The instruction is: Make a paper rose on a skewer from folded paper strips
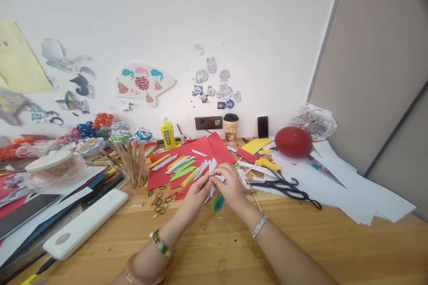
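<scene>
My left hand (198, 190) and my right hand (230, 181) meet at the middle of the table, both closed in a pinch on folded white paper (212, 165). The paper's pointed ends stick out above and below my fingers. A green and blue paper piece (218, 201) shows just under my right hand. Beyond my hands, folded paper strips (183, 167) in white, green and yellow lie on red paper sheets (160, 179). Rubber bands (161, 204) are scattered on the wood left of my left hand.
Black scissors (284, 186) and yellow-handled scissors (267, 164) lie on the right, near white sheets (321, 182) and a red balloon (293, 141). A drink bottle (167, 132), a lidded cup (230, 129) and a phone (263, 127) stand by the wall. Wooden sticks (132, 167) fill a container at left.
</scene>
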Motion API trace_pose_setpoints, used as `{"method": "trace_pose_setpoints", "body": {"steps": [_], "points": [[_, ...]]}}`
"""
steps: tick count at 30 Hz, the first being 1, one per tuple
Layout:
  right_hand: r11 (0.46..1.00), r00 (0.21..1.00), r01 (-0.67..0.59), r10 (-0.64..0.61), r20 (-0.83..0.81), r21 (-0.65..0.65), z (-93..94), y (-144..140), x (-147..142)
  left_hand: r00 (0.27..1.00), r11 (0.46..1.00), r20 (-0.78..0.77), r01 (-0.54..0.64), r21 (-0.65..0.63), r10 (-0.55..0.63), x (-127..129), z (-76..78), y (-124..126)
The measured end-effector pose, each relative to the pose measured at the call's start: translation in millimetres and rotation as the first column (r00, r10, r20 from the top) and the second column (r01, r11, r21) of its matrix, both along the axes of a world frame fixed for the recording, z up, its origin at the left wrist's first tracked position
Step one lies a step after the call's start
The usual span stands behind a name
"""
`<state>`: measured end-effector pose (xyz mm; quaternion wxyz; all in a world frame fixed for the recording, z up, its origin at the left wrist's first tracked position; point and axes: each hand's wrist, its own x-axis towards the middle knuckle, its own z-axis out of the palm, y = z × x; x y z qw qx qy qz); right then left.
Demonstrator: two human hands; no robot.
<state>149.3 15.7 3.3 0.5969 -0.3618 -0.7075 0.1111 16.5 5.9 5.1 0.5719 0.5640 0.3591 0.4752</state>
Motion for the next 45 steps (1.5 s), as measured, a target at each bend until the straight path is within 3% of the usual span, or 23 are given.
{"method": "trace_pose_setpoints", "body": {"steps": [3,8,12,14,18,23,32,40,45], "points": [[1.000,1.000,0.002,-0.002,-0.021,0.023,-0.6,-1,-2,0.996,0.997,-0.077,-0.036,0.069,0.041,-2,0.8,-1],[0.999,1.000,-0.021,0.021,0.007,0.050,1.0,-3,1,0.996,0.995,-0.087,0.016,0.096,-0.008,-3,4.0,-4],[0.993,0.994,-0.108,0.107,-0.024,-0.049,3.8,-1,4,0.995,0.994,-0.093,-0.021,0.107,0.031,-3,8.1,-3],[0.967,0.973,-0.199,0.176,-0.148,-0.162,3.0,0,2,0.985,0.984,-0.106,-0.118,0.130,0.132,-4,8.9,-1],[0.842,0.867,-0.423,0.268,-0.420,-0.336,-1.1,1,-4,0.952,0.945,-0.149,-0.230,0.232,0.268,-5,7.6,1],[0.792,0.861,-0.432,0.219,-0.458,-0.432,-4.3,-1,-8,0.870,0.844,-0.234,-0.302,0.444,0.434,-4,5.3,-1],[0.710,0.722,-0.589,0.248,-0.646,-0.386,1.6,-8,-16,0.818,0.769,-0.297,-0.249,0.589,0.492,-6,2.5,1],[0.635,0.618,-0.700,0.308,-0.724,-0.328,-2.7,-11,-24,0.805,0.769,-0.293,-0.283,0.574,0.515,-3,7.1,-5],[0.612,0.615,-0.715,0.322,-0.720,-0.337,-2.3,-11,-20,0.813,0.766,-0.278,-0.284,0.577,0.511,-3,6.8,-4]]}}
